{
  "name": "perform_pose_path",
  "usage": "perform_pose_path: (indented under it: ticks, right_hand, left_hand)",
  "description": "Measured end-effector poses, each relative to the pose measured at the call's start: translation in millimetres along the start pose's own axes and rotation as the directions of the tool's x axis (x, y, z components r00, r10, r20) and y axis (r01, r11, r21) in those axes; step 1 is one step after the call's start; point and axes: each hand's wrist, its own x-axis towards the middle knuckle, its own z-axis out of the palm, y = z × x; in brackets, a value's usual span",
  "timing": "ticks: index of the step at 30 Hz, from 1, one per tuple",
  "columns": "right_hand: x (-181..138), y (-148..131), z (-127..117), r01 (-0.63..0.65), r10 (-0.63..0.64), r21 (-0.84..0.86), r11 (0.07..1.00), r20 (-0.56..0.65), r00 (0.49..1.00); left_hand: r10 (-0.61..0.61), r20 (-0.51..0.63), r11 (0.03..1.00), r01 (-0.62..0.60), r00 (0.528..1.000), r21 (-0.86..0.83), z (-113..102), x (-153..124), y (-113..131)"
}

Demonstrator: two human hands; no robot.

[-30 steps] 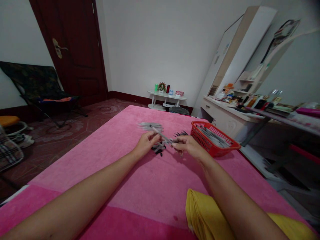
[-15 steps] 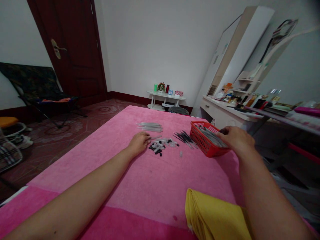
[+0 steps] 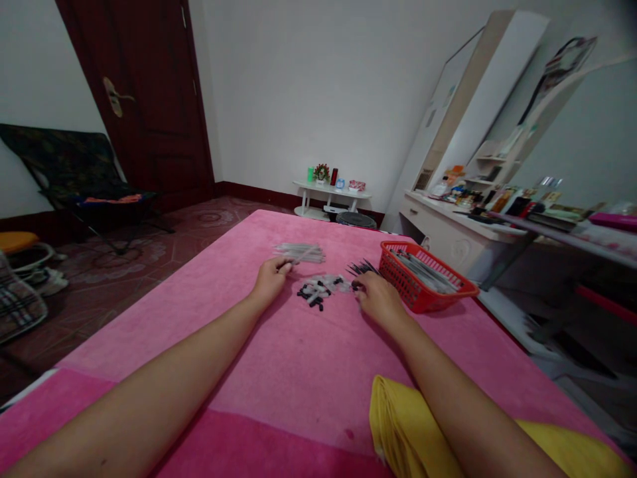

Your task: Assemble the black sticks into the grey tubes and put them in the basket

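My left hand is closed around a thin, pale pen barrel, whose far end reaches over a pile of similar clear barrels. My right hand has its fingertips pinched together low over the cloth, at the right edge of the small parts; what they grip is hidden. Between my hands lies a loose heap of small black and clear-white caps or plugs. Just beyond my right fingers are thin, dark pointed refills, partly covered by the hand. To its right stands a red plastic basket holding many slim grey pens.
A pink cloth covers the table. Folded yellow fabric lies at the near right, under my right forearm. A dresser crowded with bottles stands at the right, and a folding chair at the left.
My right hand has left the basket and come left to the small parts, where a single clear piece lay. My left hand has lifted slightly back and left with the barrel.
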Motion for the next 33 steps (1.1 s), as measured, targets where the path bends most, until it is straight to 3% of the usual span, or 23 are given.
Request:
perform_pose_path:
  ticks: [4, 7, 15, 23, 26, 30, 33]
  right_hand:
    - [-1, 3, 13, 0.147, -0.146, 0.035, 0.988, -0.022, 0.989]
    - [1, 8, 20, 0.202, -0.202, 0.081, 0.976, -0.01, 0.979]
    - [2, 3, 18, 0.155, -0.156, 0.044, 0.987, 0.02, 0.988]
    - [-1, 2, 19, 0.184, -0.181, 0.084, 0.979, -0.045, 0.983]
    - [-2, -5, 19, 0.296, -0.284, 0.14, 0.945, -0.096, 0.954]
    - [-6, -25, 15, 0.512, -0.5, 0.239, 0.825, -0.114, 0.859]
    - [-11, -39, 14, 0.592, -0.594, 0.247, 0.767, -0.077, 0.801]
  left_hand:
    - [-0.149, -0.019, 0.923, 0.132, 0.989, -0.363, 4, -4, 8]
    - [-0.2, 0.004, 0.868, 0.179, 0.98, -0.463, 5, -6, 15]
    - [-0.123, 0.13, 0.842, 0.173, 0.984, -0.511, 6, -15, 24]
    - [-0.104, 0.179, 0.894, 0.171, 0.978, -0.414, 9, -17, 24]
    - [-0.105, 0.185, 0.894, 0.175, 0.977, -0.413, 10, -17, 26]
    - [-0.088, 0.193, 0.907, 0.159, 0.977, -0.391, 10, -17, 27]
    - [-0.088, 0.188, 0.907, 0.156, 0.978, -0.391, 10, -17, 26]
